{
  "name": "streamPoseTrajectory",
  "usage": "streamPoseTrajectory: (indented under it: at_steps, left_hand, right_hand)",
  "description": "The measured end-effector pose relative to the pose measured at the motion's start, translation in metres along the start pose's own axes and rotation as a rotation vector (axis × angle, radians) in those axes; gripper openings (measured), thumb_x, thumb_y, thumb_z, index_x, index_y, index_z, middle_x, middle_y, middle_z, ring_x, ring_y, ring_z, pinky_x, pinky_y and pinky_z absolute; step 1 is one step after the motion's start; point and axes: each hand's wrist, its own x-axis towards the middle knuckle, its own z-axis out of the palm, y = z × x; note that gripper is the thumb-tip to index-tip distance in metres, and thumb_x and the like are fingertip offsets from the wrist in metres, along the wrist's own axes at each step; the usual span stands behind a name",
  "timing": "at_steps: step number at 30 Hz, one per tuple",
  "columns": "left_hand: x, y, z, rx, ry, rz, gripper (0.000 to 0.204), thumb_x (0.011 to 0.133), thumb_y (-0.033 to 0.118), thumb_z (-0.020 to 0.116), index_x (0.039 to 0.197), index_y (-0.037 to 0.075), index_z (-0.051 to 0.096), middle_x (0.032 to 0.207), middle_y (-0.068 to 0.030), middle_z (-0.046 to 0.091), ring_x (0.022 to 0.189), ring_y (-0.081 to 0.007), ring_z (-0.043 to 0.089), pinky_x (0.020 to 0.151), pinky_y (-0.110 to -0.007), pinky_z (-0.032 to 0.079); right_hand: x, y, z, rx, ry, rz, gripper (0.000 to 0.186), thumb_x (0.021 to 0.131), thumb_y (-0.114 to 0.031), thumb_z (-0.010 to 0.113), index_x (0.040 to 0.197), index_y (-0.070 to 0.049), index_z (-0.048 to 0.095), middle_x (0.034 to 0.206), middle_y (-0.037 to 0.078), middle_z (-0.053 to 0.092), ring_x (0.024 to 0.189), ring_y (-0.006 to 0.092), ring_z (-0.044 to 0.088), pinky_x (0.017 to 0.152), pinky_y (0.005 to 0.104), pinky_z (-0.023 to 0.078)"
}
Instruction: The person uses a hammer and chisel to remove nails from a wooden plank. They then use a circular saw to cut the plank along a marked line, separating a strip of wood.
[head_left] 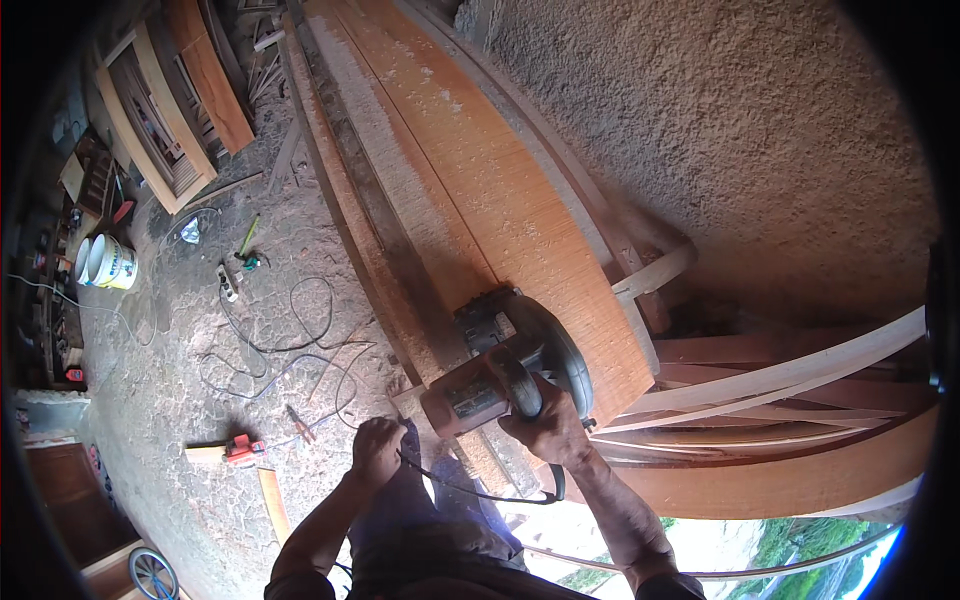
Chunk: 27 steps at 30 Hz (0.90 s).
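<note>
My right hand (553, 428) is wrapped round the rear handle of a circular saw (468, 396). The saw rests on the near end of a wide orange-brown wooden board (540, 235), and a long straight cut line runs away from it along the board. From the back of the saw a black power cord (475, 490) loops over to my left hand (378, 448). That hand is closed on the cord, just left of the board's near end. Sawdust covers much of the board's left side, where a narrow dark strip (385, 215) lies lengthwise.
Curved planks (780, 480) are stacked at the right, below a rough wall (740, 130). On the dusty floor lie tangled cables (270, 345), a power strip (228, 283) and a red tool (243, 448). White buckets (112, 262) and wooden frames (165, 120) stand far left.
</note>
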Motion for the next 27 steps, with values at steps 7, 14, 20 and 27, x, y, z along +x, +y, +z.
streamPoseTrajectory:
  at_steps: [7, 14, 20, 27]
  left_hand:
    - [0.073, -0.065, -0.019, -0.268, -0.006, -1.087, 0.086, 0.099, 0.065, 0.052, 0.146, -0.006, 0.047, 0.118, -0.0365, 0.067, 0.116, -0.0504, 0.064, 0.094, -0.051, 0.054]
    - [0.157, -0.118, -0.076, -0.108, 0.126, -0.634, 0.042, 0.102, 0.024, 0.054, 0.139, 0.004, 0.061, 0.132, -0.0258, 0.066, 0.12, -0.042, 0.065, 0.103, -0.047, 0.052]
    - [0.281, -0.113, -0.072, -0.109, 0.582, -0.357, 0.056, 0.111, 0.036, 0.043, 0.156, 0.003, 0.043, 0.164, -0.0214, 0.037, 0.149, -0.045, 0.035, 0.124, -0.05, 0.028]
    - [0.314, -0.097, -0.044, -0.138, 0.781, -0.223, 0.057, 0.108, 0.026, 0.048, 0.16, 0.004, 0.036, 0.168, -0.0189, 0.03, 0.154, -0.0424, 0.027, 0.126, -0.049, 0.023]
  right_hand:
    - [0.014, -0.006, 0.002, 0.051, -0.018, 0.023, 0.043, 0.081, -0.013, 0.079, 0.119, -0.001, 0.064, 0.089, 0.014, 0.072, 0.082, 0.0247, 0.069, 0.078, 0.039, 0.054]
    - [0.018, -0.005, 0.003, 0.05, -0.013, 0.02, 0.043, 0.081, -0.011, 0.079, 0.121, -0.002, 0.064, 0.091, 0.013, 0.072, 0.084, 0.0228, 0.069, 0.08, 0.0382, 0.054]
    - [0.019, -0.005, 0.003, 0.055, -0.025, 0.034, 0.044, 0.081, -0.011, 0.079, 0.121, -0.001, 0.064, 0.092, 0.012, 0.071, 0.085, 0.0223, 0.068, 0.08, 0.0373, 0.053]
    - [0.022, -0.011, 0.001, 0.054, -0.006, 0.029, 0.035, 0.079, -0.01, 0.082, 0.11, -0.003, 0.065, 0.085, 0.004, 0.065, 0.079, 0.0159, 0.063, 0.074, 0.0341, 0.051]
